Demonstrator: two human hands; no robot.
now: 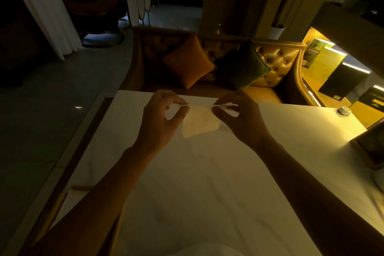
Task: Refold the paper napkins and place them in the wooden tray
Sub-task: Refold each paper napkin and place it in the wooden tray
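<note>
A thin white paper napkin (200,123) hangs stretched between my two hands, a little above the far part of the white table (199,183). My left hand (161,119) pinches its upper left corner between thumb and forefinger. My right hand (239,116) pinches the upper right corner the same way. The napkin's lower part droops to a point toward me. A wooden tray (368,147) shows partly at the right edge of the table, its inside mostly out of frame.
A small round white object (345,110) sits at the table's far right corner. Behind the table stands a tufted leather sofa (276,62) with an orange cushion (188,62) and a dark green cushion (242,64). The room is dim.
</note>
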